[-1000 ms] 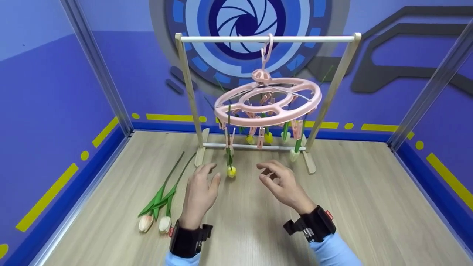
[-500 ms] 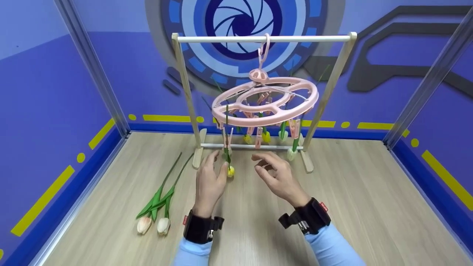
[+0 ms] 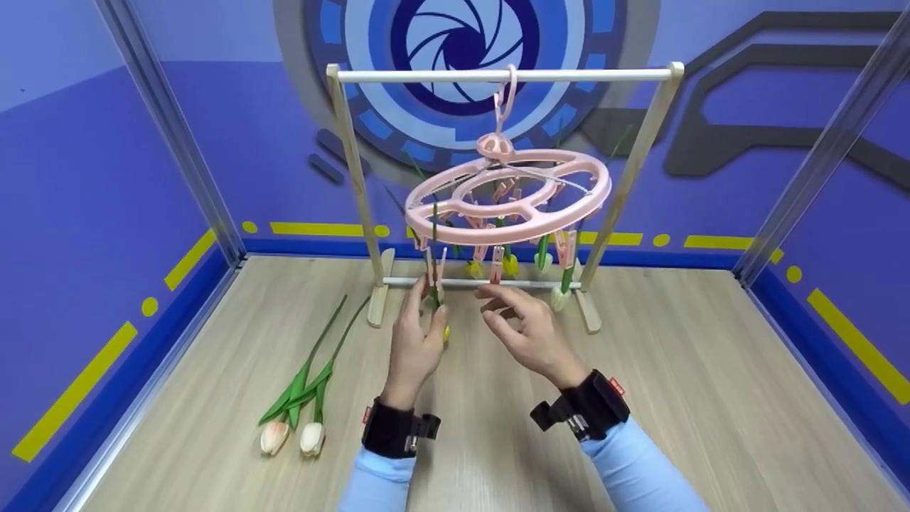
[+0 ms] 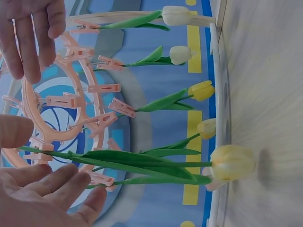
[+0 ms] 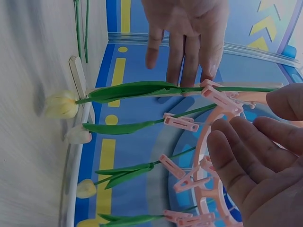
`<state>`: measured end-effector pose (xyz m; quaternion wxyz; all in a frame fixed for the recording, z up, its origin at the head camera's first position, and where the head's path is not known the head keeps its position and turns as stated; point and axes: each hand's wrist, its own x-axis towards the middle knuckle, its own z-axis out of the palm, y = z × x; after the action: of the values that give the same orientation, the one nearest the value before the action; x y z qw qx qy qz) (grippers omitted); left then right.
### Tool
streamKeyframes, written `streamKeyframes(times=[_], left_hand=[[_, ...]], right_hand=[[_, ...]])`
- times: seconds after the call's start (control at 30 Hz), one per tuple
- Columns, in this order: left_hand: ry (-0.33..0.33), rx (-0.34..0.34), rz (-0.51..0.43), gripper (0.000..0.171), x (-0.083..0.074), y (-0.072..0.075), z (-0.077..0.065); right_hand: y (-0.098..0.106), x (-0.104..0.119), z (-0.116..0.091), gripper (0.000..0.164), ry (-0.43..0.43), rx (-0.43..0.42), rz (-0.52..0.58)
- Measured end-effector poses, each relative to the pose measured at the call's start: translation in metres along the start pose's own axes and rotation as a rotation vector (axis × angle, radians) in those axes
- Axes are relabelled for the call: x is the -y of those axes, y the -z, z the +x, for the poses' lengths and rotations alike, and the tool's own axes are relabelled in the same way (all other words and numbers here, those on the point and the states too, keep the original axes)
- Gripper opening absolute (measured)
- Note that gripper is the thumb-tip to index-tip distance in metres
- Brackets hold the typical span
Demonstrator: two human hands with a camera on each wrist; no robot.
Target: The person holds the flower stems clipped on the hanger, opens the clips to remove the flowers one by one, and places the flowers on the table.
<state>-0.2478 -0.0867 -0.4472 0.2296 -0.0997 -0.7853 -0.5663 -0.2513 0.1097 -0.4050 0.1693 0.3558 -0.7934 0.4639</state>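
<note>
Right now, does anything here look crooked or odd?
Yes: the pink hanger ring tilts instead of hanging level, lower at the head view's left. The clipped tulips hang blossoms-down, perhaps odd too. Nothing looks broken.

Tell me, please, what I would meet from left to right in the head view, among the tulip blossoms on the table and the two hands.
Pink-tinged blossom, white blossom, left hand, right hand.

Head view bright and evenly lit, with pale sheen on the wood-grain surface (image 3: pixel 487 448) and diffuse shadow beside the blue right sleeve (image 3: pixel 643 466); wrist views dimmer, greyed, low in contrast, the left showing a soft-edged shadow near the foremost yellow tulip (image 4: pixel 232 163).
</note>
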Motion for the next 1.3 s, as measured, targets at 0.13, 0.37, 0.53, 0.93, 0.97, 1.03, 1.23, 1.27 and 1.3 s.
streamKeyframes(times=[0.13, 0.37, 0.53, 0.93, 0.97, 1.03, 1.23, 1.27, 1.3], left_hand=[[-0.019, 0.014, -0.028, 0.055, 0.001, -0.001, 0.0], [-0.009, 0.027, -0.052, 0.052, -0.006, -0.001, 0.0], [-0.03, 0.018, -0.054, 0.045, -0.009, -0.001, -0.001], [-0.077, 0.024, -0.057, 0.031, -0.022, -0.002, -0.006], [-0.079, 0.029, -0.057, 0.03, -0.022, -0.003, -0.006], [-0.088, 0.036, -0.055, 0.029, -0.024, -0.003, -0.007], [-0.127, 0.046, -0.049, 0.025, -0.025, -0.007, -0.008], [-0.128, 0.048, -0.052, 0.025, -0.024, -0.007, -0.008], [-0.129, 0.051, -0.054, 0.024, -0.024, -0.007, -0.008]], right_hand=[[0.0, 0.001, 0.002, 0.034, 0.005, 0.005, 0.011], [0.001, 0.003, 0.006, 0.034, 0.009, 0.003, 0.019], [0.002, 0.003, 0.008, 0.036, -0.005, 0.0, 0.027], [0.007, 0.001, 0.017, 0.035, 0.018, -0.04, 0.023], [0.007, 0.001, 0.018, 0.035, 0.025, -0.044, 0.027], [0.009, 0.0, 0.021, 0.034, 0.035, -0.051, 0.037], [0.013, 0.002, 0.028, 0.031, 0.011, -0.038, 0.047], [0.014, 0.002, 0.029, 0.03, 0.001, -0.032, 0.046], [0.015, 0.002, 0.03, 0.03, -0.011, -0.025, 0.045]])
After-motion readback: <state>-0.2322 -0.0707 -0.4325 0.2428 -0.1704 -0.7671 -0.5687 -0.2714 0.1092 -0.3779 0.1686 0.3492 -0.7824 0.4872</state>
